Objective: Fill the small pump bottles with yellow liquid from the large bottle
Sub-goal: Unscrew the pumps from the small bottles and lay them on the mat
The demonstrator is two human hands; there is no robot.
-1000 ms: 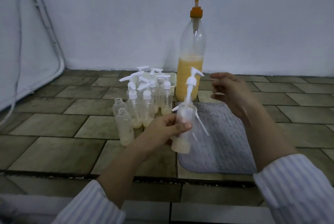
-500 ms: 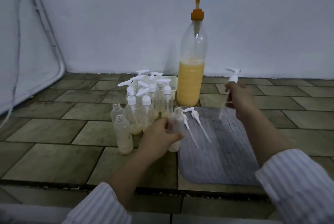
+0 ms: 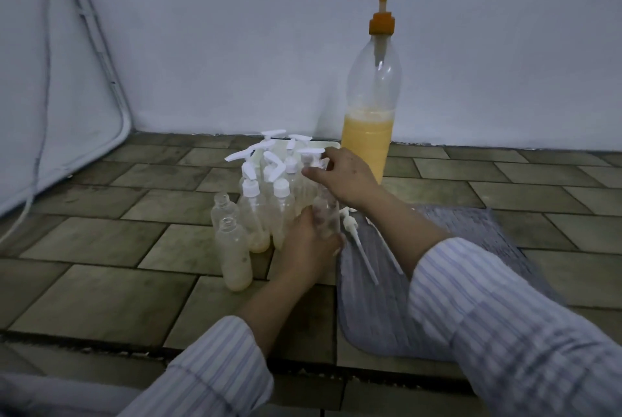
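The wall [image 3: 235, 29] fills the top half, and a tiled floor [image 3: 101, 298] runs beneath it. A grey mat [image 3: 377, 315] lies on the tiles at about 5 o'clock from the middle of the view, partly under the right sleeve [image 3: 505, 332].

The big bottle [image 3: 370, 133] stands upright at 1 o'clock, near the wall, yellow liquid filling its lower part and an orange pump [image 3: 385, 6] on top.

A cluster [image 3: 269, 187] of small pump bottles with white heads stands at 12 o'clock from the left hand, just left of the big bottle's base. Two capless bottles [image 3: 234, 248] stand at 9 o'clock from the left hand, one behind the other, each with a little pale liquid at the bottom.

The left hand [image 3: 308, 245] is wrapped around an open small bottle [image 3: 325, 214], which stands upright at the mat's left edge, between the cluster and the mat. The right hand [image 3: 346, 177] reaches across to 12 o'clock of that bottle, its fingertips pinching a white pump head [image 3: 311, 155] at the right side of the cluster.

Two loose pumps [image 3: 360, 248] with long dip tubes lie on the mat at 3 o'clock from the left hand, partly hidden by the right forearm.
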